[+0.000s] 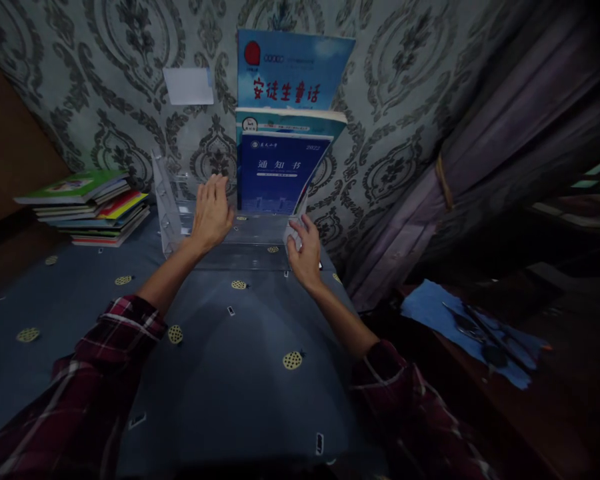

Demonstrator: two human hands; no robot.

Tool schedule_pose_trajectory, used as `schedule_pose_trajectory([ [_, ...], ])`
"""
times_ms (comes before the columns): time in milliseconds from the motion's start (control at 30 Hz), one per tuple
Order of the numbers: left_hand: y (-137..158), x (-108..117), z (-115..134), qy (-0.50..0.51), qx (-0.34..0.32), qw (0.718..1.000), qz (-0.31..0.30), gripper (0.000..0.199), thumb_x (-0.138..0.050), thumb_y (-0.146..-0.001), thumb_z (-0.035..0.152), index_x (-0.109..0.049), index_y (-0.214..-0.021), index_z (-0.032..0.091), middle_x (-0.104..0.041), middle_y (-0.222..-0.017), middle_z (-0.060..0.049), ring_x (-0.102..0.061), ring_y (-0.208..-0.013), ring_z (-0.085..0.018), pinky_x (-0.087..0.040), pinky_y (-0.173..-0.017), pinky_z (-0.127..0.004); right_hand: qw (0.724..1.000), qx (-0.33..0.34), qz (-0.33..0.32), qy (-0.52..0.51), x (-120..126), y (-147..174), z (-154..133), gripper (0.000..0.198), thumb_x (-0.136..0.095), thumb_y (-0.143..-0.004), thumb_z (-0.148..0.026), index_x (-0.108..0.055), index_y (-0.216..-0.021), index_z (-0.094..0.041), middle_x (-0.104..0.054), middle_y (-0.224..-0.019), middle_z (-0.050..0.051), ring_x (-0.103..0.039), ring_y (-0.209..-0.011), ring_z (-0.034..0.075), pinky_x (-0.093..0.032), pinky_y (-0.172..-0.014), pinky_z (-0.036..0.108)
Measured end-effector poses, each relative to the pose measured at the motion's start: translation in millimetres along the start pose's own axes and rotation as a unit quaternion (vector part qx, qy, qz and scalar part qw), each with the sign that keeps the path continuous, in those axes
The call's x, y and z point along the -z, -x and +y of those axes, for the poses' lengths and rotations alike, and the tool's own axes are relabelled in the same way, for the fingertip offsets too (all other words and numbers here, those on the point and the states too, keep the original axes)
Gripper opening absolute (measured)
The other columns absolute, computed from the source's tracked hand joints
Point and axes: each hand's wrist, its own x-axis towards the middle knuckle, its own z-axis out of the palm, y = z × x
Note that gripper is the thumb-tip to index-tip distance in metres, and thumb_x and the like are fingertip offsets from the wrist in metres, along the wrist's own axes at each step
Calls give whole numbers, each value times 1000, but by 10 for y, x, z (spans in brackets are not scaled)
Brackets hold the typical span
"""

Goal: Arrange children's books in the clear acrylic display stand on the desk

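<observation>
Home room: patterned wallpaper, tied curtain, pineapple-print cloth.

Before you, thin dark-blue paper booklet: white title 通知书 across the cover; 2022 at top right; small white characters at top left beside a round emblem, the last two legible as 小学. Behind it, tall light-blue paper-covered book: you read a red title, 安徒生童话; small line above it too blurred. Between the two, teal-covered book: small print near its top, too fine to make out.
</observation>
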Motion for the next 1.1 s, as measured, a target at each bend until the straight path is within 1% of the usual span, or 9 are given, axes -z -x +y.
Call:
schedule_pose_trajectory([
  [300,504,2,-250,-99,-27,994,-38,61,-50,-90,14,-37,-150,15,-32,-167,-20,-20,-159,-32,-20,-126,-60,987,11,-63,146,-133,337,-109,43,-45,-93,-21,-61,-134,-20,-36,-165,15,-22,-157,35,-26,-120,66],
  [433,727,26,-356,-123,-18,990,-65,49,-50,-96,21,-44,-143,10,-43,-159,-25,-36,-152,-33,-27,-124,-58,987,33,-82,137,-162,502,-148,39,-44,-97,-23,-63,-130,-20,-46,-158,17,-33,-152,35,-27,-118,69],
  [567,901,136,-526,-121,-32,992,-18,35,-45,-100,23,-52,-132,14,-59,-143,-20,-52,-139,-28,-36,-120,-50,984,84,-104,118,-181,710,-206,34,-46,-99,-24,-68,-125,-21,-54,-151,16,-42,-148,34,-31,-118,66],
  [633,979,257,-655,-124,-8,992,23,30,-43,-100,24,-55,-126,16,-65,-131,-17,-59,-127,-26,-42,-114,-47,982,94,-120,115,-173,838,-263,35,-45,-99,-22,-69,-124,-22,-54,-152,16,-42,-148,34,-32,-117,67],
  [733,1019,524,-950,-152,84,981,83,26,-41,-100,27,-58,-119,17,-67,-118,-15,-62,-115,-29,-47,-106,-48,975,105,-167,104,-165,1018,-351,35,-45,-99,-20,-71,-122,-22,-55,-152,16,-44,-147,34,-36,-115,66],
  [867,856,964,-1467,-218,283,925,128,38,-45,-96,26,-55,-129,11,-61,-131,-23,-53,-128,-36,-43,-108,-54,966,118,-213,87,-196,1137,-369,33,-46,-98,-21,-73,-117,-20,-60,-146,18,-49,-143,34,-43,-112,63],
  [967,677,1286,-1799,-269,337,897,94,53,-46,-93,26,-45,-142,4,-46,-150,-29,-41,-141,-42,-37,-113,-60,966,122,-215,78,-230,1148,-320,32,-46,-98,-22,-74,-112,-19,-63,-141,19,-55,-137,35,-48,-108,61],
  [1033,585,1458,-1961,-292,319,901,33,62,-46,-91,23,-37,-150,5,-37,-159,-29,-31,-149,-42,-29,-116,-67,966,123,-214,77,-247,1148,-290,31,-47,-98,-23,-75,-111,-20,-64,-139,18,-59,-133,35,-51,-106,60],
  [1100,524,1577,-2086,-303,305,902,-31,63,-45,-91,21,-36,-152,9,-37,-160,-27,-28,-151,-41,-23,-116,-72,965,125,-218,77,-252,1149,-276,30,-48,-98,-23,-75,-111,-21,-66,-136,17,-62,-129,34,-52,-104,60],
])
